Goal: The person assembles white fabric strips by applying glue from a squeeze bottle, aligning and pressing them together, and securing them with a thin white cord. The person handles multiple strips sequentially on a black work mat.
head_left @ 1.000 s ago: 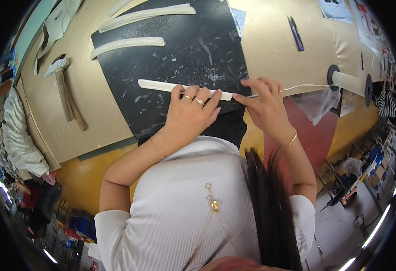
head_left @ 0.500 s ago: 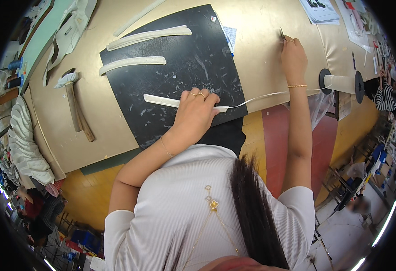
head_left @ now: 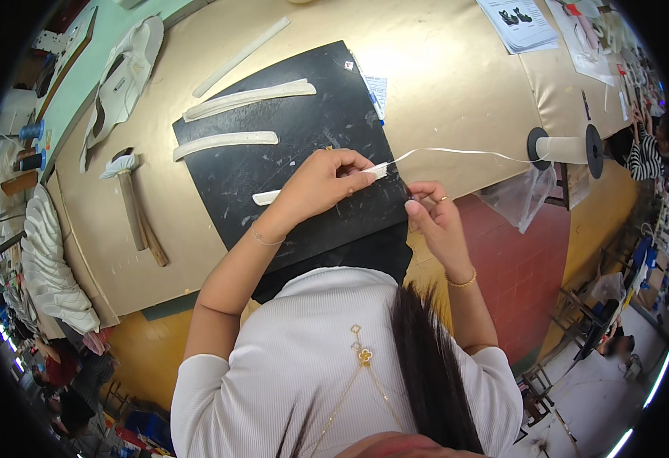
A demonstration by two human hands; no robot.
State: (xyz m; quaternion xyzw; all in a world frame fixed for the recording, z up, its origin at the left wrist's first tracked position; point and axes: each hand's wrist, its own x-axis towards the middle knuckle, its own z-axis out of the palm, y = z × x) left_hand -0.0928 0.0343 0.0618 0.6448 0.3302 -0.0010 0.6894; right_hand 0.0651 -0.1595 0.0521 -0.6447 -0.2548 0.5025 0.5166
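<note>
My left hand (head_left: 321, 183) is closed on a narrow white padded strip (head_left: 266, 198), its fingers covering the strip's middle. The frayed right end of the strip pokes out past my fingertips. From that end a thin white tape (head_left: 456, 151) runs right to a black-flanged spool (head_left: 562, 149). My right hand (head_left: 437, 221) is near the strip's end, thumb and forefinger pinched on a small dark, thin tool (head_left: 405, 191) whose kind I cannot make out. Under both lies a scuffed black board (head_left: 327, 217). Two more white strips (head_left: 226, 144) (head_left: 250, 99) rest on it.
A hammer (head_left: 130, 200) with a cloth-wrapped head lies left on the gold-covered table (head_left: 456, 84), touching another wooden handle. Beyond the board is a loose white strip (head_left: 241, 57). Stacked white pieces (head_left: 52, 263) line the left edge; printed sheets (head_left: 517, 24) lie far right.
My right hand has come from the far right of the table down and left, close to the strip's end. My left hand has lifted that end slightly. The view has shifted a little.
</note>
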